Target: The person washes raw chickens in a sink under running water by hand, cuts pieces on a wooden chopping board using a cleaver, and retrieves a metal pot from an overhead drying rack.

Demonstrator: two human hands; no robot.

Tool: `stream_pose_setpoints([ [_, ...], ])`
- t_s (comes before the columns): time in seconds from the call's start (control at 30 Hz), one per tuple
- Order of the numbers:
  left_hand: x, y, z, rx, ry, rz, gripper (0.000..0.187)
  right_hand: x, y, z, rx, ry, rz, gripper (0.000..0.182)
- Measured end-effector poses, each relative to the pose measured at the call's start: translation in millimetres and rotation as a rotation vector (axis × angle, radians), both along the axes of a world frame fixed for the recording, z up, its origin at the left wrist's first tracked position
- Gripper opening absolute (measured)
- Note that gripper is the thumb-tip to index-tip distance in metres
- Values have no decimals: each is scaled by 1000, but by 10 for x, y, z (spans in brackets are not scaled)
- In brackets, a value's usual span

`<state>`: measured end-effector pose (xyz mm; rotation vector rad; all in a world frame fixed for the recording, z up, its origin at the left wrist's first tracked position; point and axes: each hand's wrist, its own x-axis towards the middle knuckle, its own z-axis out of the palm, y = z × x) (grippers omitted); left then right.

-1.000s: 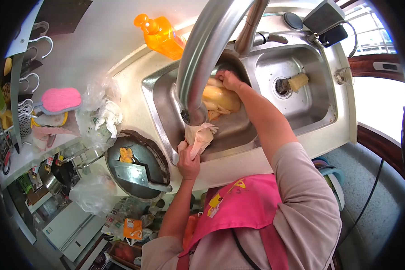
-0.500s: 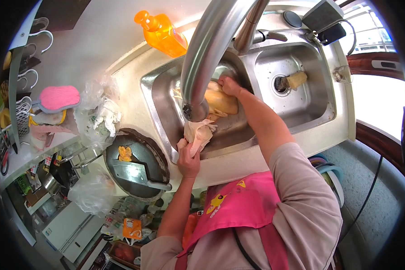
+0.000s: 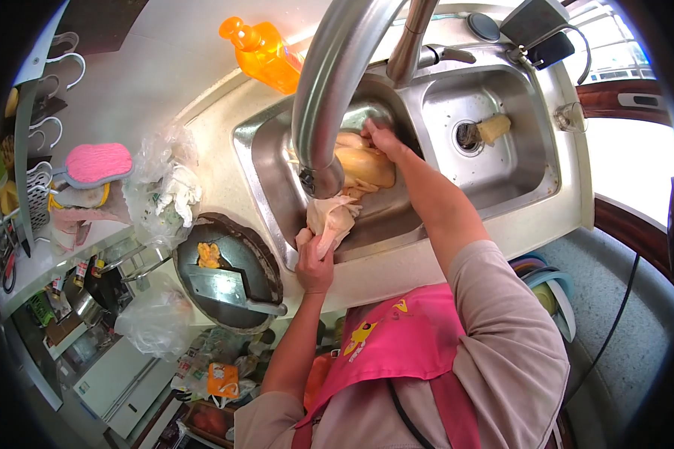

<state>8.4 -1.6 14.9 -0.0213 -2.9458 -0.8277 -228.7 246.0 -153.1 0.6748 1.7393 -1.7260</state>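
Observation:
A plucked whole chicken [image 3: 367, 166] lies in the left basin [image 3: 266, 168] of the steel sink, partly hidden behind the big curved faucet [image 3: 314, 112]. My right hand [image 3: 382, 140] is closed at the bird's far right edge, its fingertips blurred. At the near side of the basin, my left hand [image 3: 314, 268] grips a crumpled, pale pinkish bag [image 3: 331, 222]. That bag sits just below the faucet's spout, close to the chicken's near end.
Left of the sink, a cleaver [image 3: 217, 284] and a yellowish lump [image 3: 209, 255] lie on a round dark board [image 3: 262, 280]. An orange soap bottle [image 3: 266, 56] stands behind the sink. A sponge [image 3: 494, 129] sits by the drain in the right basin [image 3: 513, 165].
My right hand has shifted slightly at the chicken's edge, with its fingers less tightly curled. The left hand and the bag stay almost in place.

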Motion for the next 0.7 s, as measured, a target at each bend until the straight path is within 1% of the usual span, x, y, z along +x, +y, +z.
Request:
stream_pose_setpoints([
  [0.07, -4, 9, 9, 7, -3, 1, 34, 46, -116, -371, 156, 247, 94, 47],
  [0.17, -18, 20, 25, 10, 6, -3, 33, 103, -141, -89, -50, 154, 126, 49],
  [0.27, -28, 15, 29, -10, 31, -10, 32, 245, -196, -82, -189, 256, 226, 54],
  [0.37, -21, 6, 32, -25, 16, -10, 31, 380, -316, 101, -114, 324, 369, 58],
  [0.47, -32, 15, 52, -14, 7, -1, 31, 472, -350, 13, -182, 379, 324, 56],
  [0.57, -28, 18, 54, 2, 9, -9, 32, 464, -285, -53, -320, 343, 291, 53],
  [0.7, -14, 17, 63, 19, -36, 11, 34, 481, -276, -120, -192, 437, 339, 47],
])
